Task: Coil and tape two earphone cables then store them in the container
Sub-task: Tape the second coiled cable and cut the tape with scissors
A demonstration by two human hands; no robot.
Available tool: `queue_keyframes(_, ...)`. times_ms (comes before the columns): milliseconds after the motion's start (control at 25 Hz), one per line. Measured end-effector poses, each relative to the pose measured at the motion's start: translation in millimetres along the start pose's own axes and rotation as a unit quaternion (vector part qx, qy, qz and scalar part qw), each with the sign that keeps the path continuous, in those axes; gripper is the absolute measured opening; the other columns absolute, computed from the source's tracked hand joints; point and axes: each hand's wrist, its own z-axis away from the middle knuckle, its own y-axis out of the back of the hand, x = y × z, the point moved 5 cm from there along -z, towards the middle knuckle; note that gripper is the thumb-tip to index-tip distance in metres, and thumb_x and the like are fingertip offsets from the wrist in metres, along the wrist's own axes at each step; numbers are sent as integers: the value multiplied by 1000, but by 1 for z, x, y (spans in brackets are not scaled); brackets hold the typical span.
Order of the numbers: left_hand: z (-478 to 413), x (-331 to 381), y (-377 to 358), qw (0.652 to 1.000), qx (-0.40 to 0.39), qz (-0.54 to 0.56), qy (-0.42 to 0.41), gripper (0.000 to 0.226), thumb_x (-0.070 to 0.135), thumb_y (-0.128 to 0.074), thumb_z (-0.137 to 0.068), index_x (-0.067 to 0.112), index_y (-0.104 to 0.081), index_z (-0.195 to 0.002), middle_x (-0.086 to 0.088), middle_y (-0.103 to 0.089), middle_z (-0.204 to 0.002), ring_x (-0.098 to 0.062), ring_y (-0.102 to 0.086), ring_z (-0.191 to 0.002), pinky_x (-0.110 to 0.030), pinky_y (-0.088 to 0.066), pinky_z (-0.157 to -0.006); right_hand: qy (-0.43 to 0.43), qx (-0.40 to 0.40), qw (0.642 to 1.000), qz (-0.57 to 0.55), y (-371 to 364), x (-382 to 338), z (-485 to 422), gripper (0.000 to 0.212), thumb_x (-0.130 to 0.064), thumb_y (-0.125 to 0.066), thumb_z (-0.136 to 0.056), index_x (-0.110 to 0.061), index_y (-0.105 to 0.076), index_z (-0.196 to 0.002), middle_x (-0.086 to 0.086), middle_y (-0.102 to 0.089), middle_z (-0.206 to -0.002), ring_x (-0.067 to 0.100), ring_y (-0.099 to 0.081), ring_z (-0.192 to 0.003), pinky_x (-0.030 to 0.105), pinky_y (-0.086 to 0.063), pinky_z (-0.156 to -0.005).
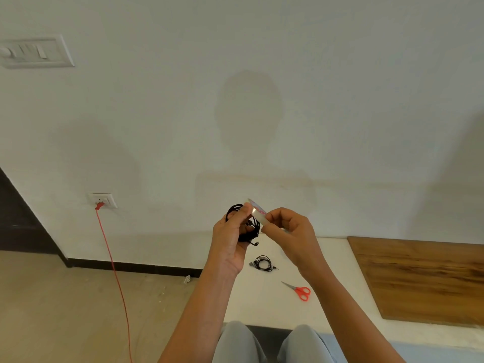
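My left hand [231,238] grips a coiled black earphone cable [252,229], held up in front of the wall, with its thumb reaching onto a clear tape roll [258,210]. My right hand [286,227] pinches that tape roll from the right, right beside the coil. A second black earphone cable [263,263] lies coiled on the white table [337,258] below my hands. No container shows in this view.
Red-handled scissors [298,290] lie on the white table near its front. A wooden board [424,279] covers the table's right side. A red cord [115,273] hangs from a wall socket [102,200] down to the floor on the left. My knees are below the table edge.
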Motion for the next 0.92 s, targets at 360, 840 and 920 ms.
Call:
queue_keyframes(360,-2,1,4,999,1,33,41,16,22,-68,-85,8,-67,-92,-7,-69,-75,-21,-59,-70,-30,-50,-66,12,-41,999,-12,2,3,5,25,2,-60,-84,-20,-71,-91,-5,-74,-86,1,-64,-84,9,-45,-71)
queue_keyframes(840,4,-4,1,996,5,-78,-48,19,18,-75,-79,9,-59,-75,-2,-62,-68,-16,-55,-61,-28,-45,-65,4,-3,1000,-15,3,4,-1,20,-1,-66,-81,-17,-73,-89,-5,-74,-83,2,-65,-78,9,-48,-67)
queue_keyframes(920,3,-5,-1,999,-6,-44,-12,16,18,-74,-80,6,-63,-82,-6,-65,-73,-14,-56,-55,-27,-48,-61,6,-10,1000,1,4,7,0,28,3,-61,-80,-19,-72,-93,-6,-75,-88,4,-66,-87,8,-48,-72)
